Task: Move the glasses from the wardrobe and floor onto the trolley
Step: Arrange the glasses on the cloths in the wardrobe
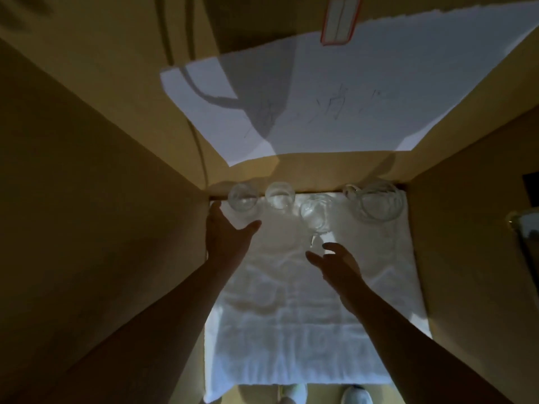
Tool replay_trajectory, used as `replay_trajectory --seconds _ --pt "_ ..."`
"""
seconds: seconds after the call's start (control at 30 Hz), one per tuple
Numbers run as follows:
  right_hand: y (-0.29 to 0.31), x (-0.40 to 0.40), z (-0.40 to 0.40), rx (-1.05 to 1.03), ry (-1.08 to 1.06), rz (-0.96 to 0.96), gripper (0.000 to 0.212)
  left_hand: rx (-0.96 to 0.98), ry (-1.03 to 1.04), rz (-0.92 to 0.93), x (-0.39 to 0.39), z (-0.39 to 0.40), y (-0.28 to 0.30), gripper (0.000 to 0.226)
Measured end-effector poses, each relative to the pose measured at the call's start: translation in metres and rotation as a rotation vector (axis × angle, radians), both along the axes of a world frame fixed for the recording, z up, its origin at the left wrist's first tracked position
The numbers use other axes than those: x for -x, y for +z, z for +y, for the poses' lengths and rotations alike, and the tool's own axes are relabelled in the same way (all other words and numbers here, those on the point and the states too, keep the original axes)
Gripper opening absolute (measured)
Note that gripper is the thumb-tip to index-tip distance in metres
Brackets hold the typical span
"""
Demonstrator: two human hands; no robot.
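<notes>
Dim light inside a wardrobe (pixel 87 176) compartment, looking down onto a shelf lined with a white towel (pixel 306 330). Four pieces of clear glassware lined up along the back edge of that towel, against the rear wall. Far left, a small glass (pixel 242 196); just beside it, a second small glass (pixel 278 195); right of that and a touch nearer, a handled glass (pixel 316 212), handle pointing toward the camera; far right, by the side wall, a larger glass piece (pixel 377 201) with a wide round rim, shape hard to make out through the glare.

Left hand (pixel 226 236) stretched in along the left wall, fingers straight, thumb spread out to the right, gripping nothing, fingertips just short of the leftmost glass or barely at its base — cannot tell which. Right hand (pixel 335 265) reaching in mid-shelf, fingers loosely spread and relaxed, holding nothing, tips near the handle of the handled glass but apart from it.

Pinned on the rear wall above, a white sheet of paper (pixel 335 97) with faint handwriting, illegible, and a red-bordered label (pixel 339 20) at its top edge. Two light shoes (pixel 291 393) showing below the towel's front edge.
</notes>
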State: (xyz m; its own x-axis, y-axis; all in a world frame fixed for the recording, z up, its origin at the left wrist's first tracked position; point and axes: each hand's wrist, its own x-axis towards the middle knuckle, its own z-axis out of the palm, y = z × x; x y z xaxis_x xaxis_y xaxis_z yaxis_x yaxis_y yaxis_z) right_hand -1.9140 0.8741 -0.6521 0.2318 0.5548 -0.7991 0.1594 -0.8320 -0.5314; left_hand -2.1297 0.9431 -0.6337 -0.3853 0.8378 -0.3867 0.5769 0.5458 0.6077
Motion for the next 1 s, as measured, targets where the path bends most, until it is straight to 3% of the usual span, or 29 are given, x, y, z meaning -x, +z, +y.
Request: replay_trajectory --seconds 0.17,0.27,0.33,0.53,0.8,1.0 --pt "-0.022 0.004 0.019 0.007 -0.115 0.212 0.060 -0.031 -0.053 -0.062 0.002 0.030 -0.022 0.099" --pt "-0.025 0.006 0.023 0.034 -0.120 0.309 0.043 -0.143 -0.069 -0.010 0.000 0.034 -0.028 0.076" --pt "-0.028 0.006 0.020 0.032 -0.122 0.300 0.026 -0.154 -0.077 -0.010 -0.001 0.032 -0.026 0.071" --pt "-0.018 -0.001 -0.007 0.063 -0.278 0.273 0.021 -0.144 -0.093 0.005 0.003 -0.004 -0.010 0.076" --pt "0.053 -0.017 -0.057 0.043 -0.293 0.272 0.019 -0.117 -0.155 0.010 -0.020 -0.069 0.056 0.084" --pt "0.143 -0.027 -0.077 -0.112 -0.249 0.312 0.023 -0.217 -0.109 -0.116 -0.042 -0.105 0.144 0.063"
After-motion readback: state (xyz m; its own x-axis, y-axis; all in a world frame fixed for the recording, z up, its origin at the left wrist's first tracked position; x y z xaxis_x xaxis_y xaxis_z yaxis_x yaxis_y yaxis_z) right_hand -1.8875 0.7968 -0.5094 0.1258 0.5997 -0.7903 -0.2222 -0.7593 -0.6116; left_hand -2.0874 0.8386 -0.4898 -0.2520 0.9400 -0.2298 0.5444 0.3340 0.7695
